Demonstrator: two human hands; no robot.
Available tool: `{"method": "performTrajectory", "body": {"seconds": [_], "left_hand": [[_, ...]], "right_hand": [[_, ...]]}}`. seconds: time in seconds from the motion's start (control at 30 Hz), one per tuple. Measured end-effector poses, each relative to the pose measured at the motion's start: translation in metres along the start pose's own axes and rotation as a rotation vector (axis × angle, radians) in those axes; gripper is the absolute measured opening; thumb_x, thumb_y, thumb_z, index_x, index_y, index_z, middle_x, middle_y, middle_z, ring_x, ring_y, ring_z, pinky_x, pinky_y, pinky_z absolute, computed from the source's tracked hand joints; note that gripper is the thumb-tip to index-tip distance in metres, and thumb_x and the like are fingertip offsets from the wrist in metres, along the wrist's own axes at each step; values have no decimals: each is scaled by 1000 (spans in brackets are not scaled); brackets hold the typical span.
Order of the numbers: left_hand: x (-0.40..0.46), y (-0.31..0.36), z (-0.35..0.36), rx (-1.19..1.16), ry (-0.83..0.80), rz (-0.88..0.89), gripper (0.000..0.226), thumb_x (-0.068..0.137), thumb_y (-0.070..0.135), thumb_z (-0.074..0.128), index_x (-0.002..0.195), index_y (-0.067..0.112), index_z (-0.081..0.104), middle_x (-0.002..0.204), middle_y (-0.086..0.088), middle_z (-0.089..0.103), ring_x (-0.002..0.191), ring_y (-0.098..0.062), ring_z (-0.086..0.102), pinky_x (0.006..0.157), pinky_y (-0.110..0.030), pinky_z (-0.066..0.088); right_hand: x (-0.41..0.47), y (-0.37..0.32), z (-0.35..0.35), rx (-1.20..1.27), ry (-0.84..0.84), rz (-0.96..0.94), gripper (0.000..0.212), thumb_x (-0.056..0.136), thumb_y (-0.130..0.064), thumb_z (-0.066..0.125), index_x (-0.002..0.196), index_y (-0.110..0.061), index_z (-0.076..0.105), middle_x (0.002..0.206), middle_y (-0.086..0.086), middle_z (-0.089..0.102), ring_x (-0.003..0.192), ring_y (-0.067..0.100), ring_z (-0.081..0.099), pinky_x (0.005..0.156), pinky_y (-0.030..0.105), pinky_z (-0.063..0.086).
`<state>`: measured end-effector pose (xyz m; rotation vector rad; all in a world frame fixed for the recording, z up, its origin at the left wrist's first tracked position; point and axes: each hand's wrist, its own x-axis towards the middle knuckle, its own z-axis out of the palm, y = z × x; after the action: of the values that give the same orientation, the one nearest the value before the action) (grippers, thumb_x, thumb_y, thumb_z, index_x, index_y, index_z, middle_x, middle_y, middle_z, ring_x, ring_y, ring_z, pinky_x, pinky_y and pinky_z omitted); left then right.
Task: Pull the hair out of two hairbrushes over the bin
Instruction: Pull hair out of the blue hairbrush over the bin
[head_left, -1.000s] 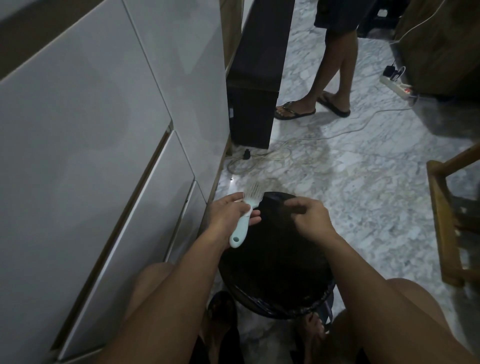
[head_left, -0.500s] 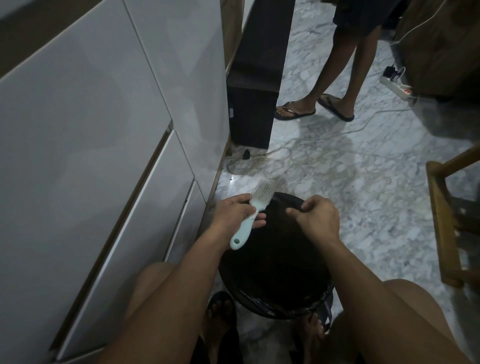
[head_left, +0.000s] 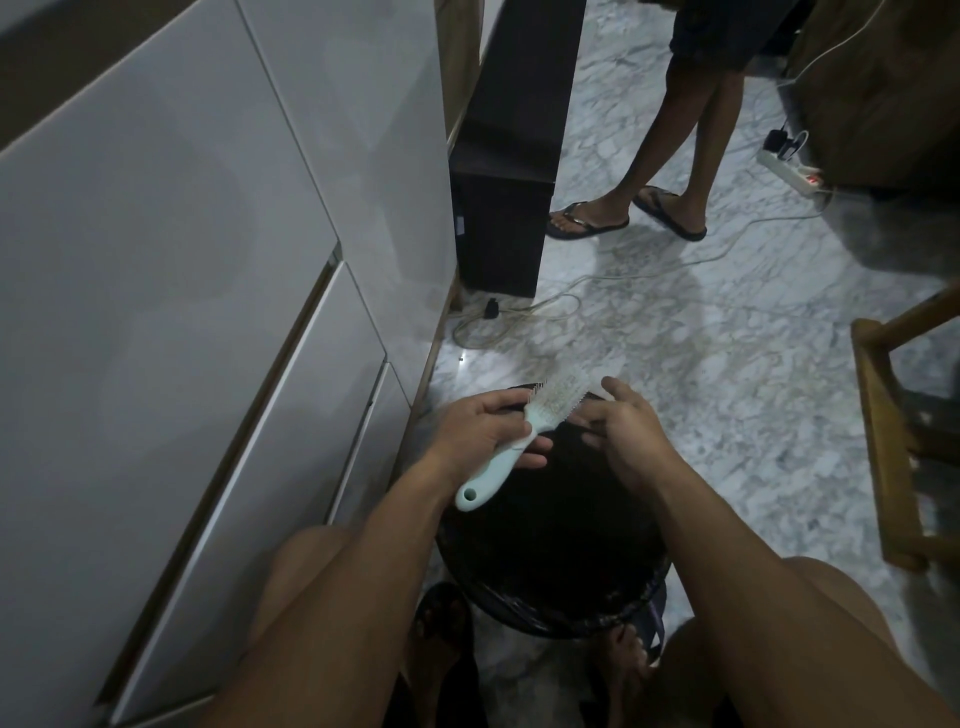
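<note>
A pale mint hairbrush (head_left: 524, 431) hangs over a black-lined round bin (head_left: 550, 603) that stands between my knees. My left hand (head_left: 483, 431) grips the brush at the neck of its handle, bristle head pointing up and away. My right hand (head_left: 621, 426) is at the right edge of the bristle head, its fingers loosely spread and touching the bristles. I cannot tell whether hair is caught between those fingers. Only one brush is in view.
White glossy cabinet fronts (head_left: 208, 312) run along my left. A dark upright unit (head_left: 509, 171) stands ahead with a cable (head_left: 519, 317) coiled on the marble floor. Another person's legs in flip-flops (head_left: 623, 213) stand beyond. A wooden chair frame (head_left: 893, 441) is at right, a power strip (head_left: 789, 169) far right.
My left hand tilted the brush head further right. My right hand opened from a curled pinch over the bin and moved up to the bristles. The standing person shifted their feet.
</note>
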<state>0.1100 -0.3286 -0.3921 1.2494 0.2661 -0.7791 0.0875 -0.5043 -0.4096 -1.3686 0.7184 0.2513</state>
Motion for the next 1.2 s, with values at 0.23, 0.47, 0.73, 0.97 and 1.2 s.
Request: {"method": "performTrajectory", "body": {"seconds": [0.23,0.47,0.73,0.97,1.2], "left_hand": [[-1,2,1,-27,65,19,41,86,-17,52,125,-7,56,102,-27,67,72,-33,72,60,-40,63],[4,-1,-3,-30,251,9,46,84,-17,54,129,-5,54,113,-32,60,75,-33,72,62,-41,63],[6,-2,-7,-54,315,27,45,85,-15,55,128,-1,54,112,-28,61,77,-32,72,64,-40,63],[4,-4,0,-29,255,32,43,86,-16,54,124,2,55,105,-22,63,85,-35,71,79,-47,60],[8,-14,1,13,164,15,46,83,-16,58,128,-6,52,113,-26,67,89,-34,72,77,-44,61]], "right_hand": [[-1,5,0,-123,-55,-12,22,92,-4,47,94,0,69,48,1,40,45,11,34,49,25,32],[3,3,-4,-86,66,-9,27,89,-1,45,73,-16,60,61,0,45,58,12,44,63,29,45],[6,9,-10,-237,303,-156,22,94,-15,53,76,-12,65,74,7,61,66,18,57,65,37,53],[0,24,-3,-626,253,-251,40,86,-15,68,125,-13,62,121,3,66,106,19,63,98,34,49],[-12,20,10,-500,24,-397,41,83,-21,74,122,-23,66,84,-2,73,87,10,70,87,28,54]]}}
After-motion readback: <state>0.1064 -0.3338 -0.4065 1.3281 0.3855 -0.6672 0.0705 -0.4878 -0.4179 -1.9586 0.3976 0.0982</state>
